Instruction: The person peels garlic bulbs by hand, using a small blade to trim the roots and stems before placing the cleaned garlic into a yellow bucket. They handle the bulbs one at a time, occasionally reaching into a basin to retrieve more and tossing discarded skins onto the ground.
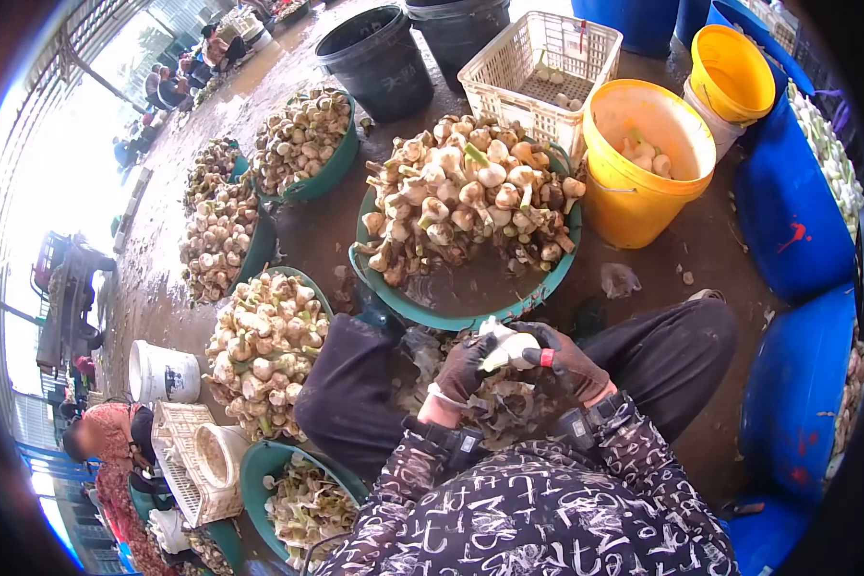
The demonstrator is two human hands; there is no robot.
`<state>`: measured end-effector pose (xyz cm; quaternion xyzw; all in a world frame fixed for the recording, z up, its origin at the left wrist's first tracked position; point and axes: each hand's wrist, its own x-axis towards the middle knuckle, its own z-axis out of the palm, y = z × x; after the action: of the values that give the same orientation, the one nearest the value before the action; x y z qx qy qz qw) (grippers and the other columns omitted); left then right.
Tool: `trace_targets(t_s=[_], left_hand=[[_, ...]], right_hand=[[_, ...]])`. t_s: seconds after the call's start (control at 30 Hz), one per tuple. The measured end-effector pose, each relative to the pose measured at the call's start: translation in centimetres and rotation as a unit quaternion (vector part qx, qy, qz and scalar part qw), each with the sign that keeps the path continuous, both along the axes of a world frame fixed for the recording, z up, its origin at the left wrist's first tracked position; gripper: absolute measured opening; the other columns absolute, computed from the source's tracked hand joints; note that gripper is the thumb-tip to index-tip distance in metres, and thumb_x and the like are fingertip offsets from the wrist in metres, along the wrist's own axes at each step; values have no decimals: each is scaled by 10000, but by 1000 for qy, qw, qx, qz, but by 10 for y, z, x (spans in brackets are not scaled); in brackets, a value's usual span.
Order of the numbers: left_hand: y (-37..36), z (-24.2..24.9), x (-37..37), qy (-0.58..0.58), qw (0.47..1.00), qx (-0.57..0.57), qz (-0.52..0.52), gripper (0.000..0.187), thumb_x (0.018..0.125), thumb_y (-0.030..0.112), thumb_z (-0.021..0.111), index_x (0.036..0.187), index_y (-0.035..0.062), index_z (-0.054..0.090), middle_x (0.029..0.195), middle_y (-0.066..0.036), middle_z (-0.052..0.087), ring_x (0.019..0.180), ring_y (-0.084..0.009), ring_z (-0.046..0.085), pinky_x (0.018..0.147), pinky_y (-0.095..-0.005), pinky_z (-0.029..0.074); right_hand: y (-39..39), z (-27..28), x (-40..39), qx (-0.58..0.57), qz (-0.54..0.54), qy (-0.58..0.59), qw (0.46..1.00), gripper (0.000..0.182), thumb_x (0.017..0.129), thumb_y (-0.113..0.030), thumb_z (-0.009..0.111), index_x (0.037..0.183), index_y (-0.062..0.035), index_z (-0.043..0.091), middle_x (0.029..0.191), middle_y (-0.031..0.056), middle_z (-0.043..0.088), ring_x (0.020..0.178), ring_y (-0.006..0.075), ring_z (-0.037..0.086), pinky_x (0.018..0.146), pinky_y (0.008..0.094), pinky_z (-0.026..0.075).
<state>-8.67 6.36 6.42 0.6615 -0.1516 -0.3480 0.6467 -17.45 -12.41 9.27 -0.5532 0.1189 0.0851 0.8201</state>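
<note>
Between my gloved hands, above my lap, is a white garlic bulb (515, 348) with a pale stem. My left hand (463, 369) is closed around its stem side. My right hand (568, 363), with a red band at the fingers, is closed against the bulb's other side; whether it also holds a small tool cannot be made out. Below the hands lie loose papery peelings (509, 403). Just ahead of them stands a wide green tub (432, 315) heaped with unpeeled garlic (475, 187).
A yellow bucket (634, 206) with peeled bulbs stands right of the tub, beside a cream crate (518, 82). Blue barrels (787, 230) line the right. Garlic piles (264, 350) and a green basin of peelings (259, 480) are left, near another person (115, 446).
</note>
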Motion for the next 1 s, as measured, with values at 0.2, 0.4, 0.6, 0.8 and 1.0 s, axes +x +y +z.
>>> trace_targets(t_s=[0.2,0.4,0.6,0.8,1.0], left_hand=[[12,6,-3,-273,961,34,-34,404,853,180,617,1216,28,528,1178,-161,588,1104,-320,556,935,-363,432],[22,18,1,-134,990,38,6,388,863,222,632,1182,15,554,1077,-87,623,965,-176,586,834,-290,461],[49,31,-10,9,939,107,-326,336,824,250,694,1059,20,626,882,-9,640,819,-97,574,717,-242,463],[44,9,-3,-178,728,437,-497,602,722,528,687,1131,96,595,1008,-201,635,948,-367,600,802,-419,475],[43,-24,73,-253,834,491,-1,544,724,481,690,1107,104,605,1037,-180,636,1009,-347,587,856,-411,471]], right_hand=[[15,20,3,-532,5,-211,820,544,657,-73,648,1193,-118,572,1168,179,532,1118,365,463,968,426,376],[19,-25,9,-206,-152,-92,962,162,793,-131,628,945,-75,626,879,70,604,846,237,577,738,361,479],[-11,-38,11,269,-331,180,886,293,893,-369,573,942,-86,629,778,20,636,541,101,541,456,239,432],[-10,-32,11,272,-249,185,911,343,898,-419,529,913,-97,647,741,4,613,516,76,481,413,213,356],[-16,-32,17,268,-209,148,929,364,942,-333,467,1069,-35,633,887,53,654,731,148,596,695,288,487]])
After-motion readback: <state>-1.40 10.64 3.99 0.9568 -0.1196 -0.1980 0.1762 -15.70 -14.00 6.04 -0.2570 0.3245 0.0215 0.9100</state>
